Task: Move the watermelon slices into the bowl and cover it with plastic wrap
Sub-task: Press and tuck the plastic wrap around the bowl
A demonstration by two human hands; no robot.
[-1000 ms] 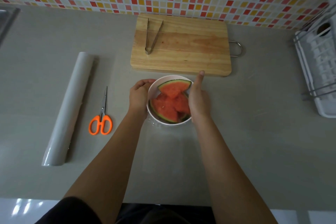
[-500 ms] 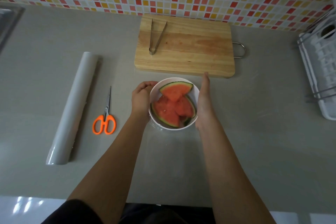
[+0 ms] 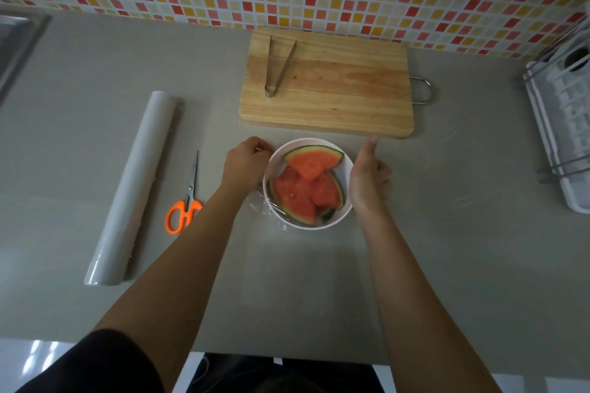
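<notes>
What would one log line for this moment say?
slices: in bowl | wrap: over bowl | left hand, right hand: at bowl's sides | tongs: on board

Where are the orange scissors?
The orange scissors lie on the counter, left of the bowl, between it and the plastic wrap roll.
</notes>
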